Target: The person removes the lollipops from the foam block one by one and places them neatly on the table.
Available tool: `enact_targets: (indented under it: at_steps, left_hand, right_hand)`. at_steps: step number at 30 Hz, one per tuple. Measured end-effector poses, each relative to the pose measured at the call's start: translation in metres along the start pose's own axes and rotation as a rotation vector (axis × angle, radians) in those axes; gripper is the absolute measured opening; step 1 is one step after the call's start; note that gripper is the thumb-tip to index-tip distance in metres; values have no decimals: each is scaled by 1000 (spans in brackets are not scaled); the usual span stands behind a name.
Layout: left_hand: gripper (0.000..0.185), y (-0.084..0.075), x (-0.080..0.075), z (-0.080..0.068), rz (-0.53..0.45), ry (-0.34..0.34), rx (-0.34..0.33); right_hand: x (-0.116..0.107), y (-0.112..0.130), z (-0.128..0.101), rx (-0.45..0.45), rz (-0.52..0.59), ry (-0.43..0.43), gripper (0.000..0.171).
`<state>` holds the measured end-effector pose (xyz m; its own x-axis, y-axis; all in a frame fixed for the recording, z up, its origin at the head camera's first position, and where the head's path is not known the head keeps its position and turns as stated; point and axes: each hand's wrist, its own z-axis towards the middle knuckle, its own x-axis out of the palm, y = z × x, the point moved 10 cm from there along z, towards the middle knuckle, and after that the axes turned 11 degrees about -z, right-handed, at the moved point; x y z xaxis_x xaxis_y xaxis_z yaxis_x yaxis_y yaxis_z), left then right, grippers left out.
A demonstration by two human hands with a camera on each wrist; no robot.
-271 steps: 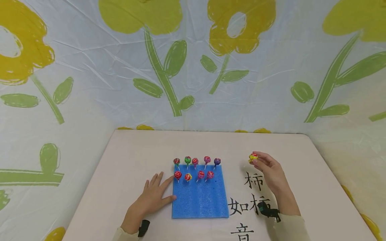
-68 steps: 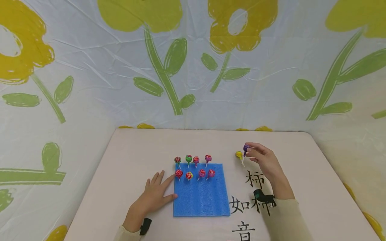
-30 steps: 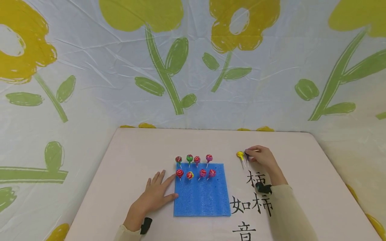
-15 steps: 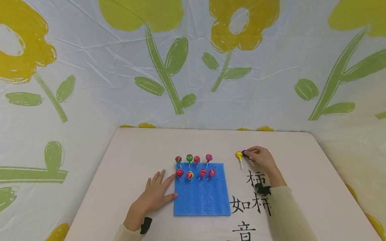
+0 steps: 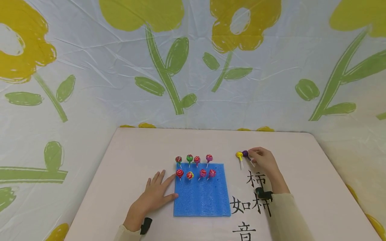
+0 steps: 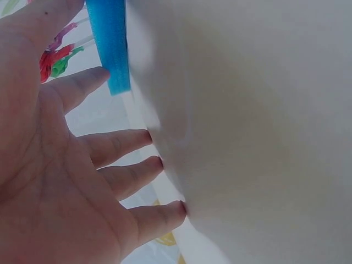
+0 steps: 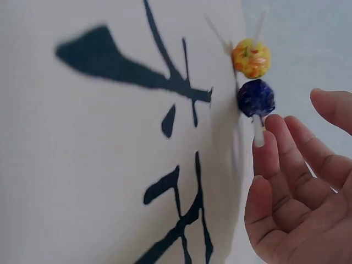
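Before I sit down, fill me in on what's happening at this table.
A person is sorting out lollipops with both hands. The right hand is beside a purple lollipop, its fingers not closed around it; whether they touch it is hard to tell. A yellow lollipop lies next to it on the table. The left hand touches the left edge of a blue board, where eight lollipops stand in two rows.
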<state>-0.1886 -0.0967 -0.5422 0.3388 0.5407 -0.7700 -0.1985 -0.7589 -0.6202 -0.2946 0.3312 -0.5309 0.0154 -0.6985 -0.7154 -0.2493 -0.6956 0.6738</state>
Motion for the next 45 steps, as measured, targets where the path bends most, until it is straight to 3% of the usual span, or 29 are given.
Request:
enact_targets:
  at_steps: [7,12,21,27,36,45]
  left_hand:
    - [76,1,0,-1,1,0,-8]
    - [76,1,0,-1,-2,-2,-8]
    - [76,1,0,-2,5,-1,-14]
    - [76,1,0,-2,2,2,-14]
    - [76,0,0,-1,4,5,-11]
    - [76,0,0,0,5,3,-8]
  right_hand:
    - [-8,19,-24,-74,69,-68,49]
    - [-7,37,-42,-123,138,-54,52]
    - [4,67,-63,-269,256,-63,41]
    - [11,79,-67,-347,344,-32,34]
    - [26,87,-72,-361,389,13,36]
    - [49,93,-77,-414,442,123,39]
